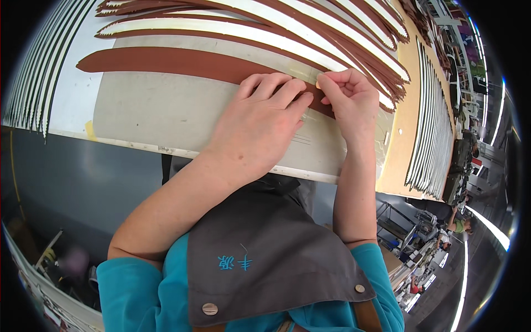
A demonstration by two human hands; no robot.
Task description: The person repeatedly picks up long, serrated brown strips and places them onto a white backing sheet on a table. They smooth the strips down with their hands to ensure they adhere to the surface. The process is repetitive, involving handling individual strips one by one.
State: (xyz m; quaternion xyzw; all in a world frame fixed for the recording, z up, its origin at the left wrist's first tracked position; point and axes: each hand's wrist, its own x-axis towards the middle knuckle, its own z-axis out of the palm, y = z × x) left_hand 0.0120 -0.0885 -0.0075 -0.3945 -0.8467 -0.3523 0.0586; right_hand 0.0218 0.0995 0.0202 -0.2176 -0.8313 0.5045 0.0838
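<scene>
Two bare hands work side by side over one long brown leather strip (182,62) that lies flat on a grey work surface (155,113). The left hand (260,124) rests palm down with its fingers (276,88) spread and pressed on the strip, pinning it to the surface. The right hand (348,99) sits just to the right of it, curled, its thumb and forefinger pinched together on the strip's upper edge near a thin pale band. The strip runs from a rounded tip at the far left to the hands and passes under them.

Farther off, a fanned stack of brown and white strips (265,22) spreads across the far side of the bench, its ends reaching down toward the right hand. More narrow strips (434,133) lie in a row on a tan board (406,110) at the right, and another row (33,77) sits at the far left. The person wears a teal top and a grey apron (265,249).
</scene>
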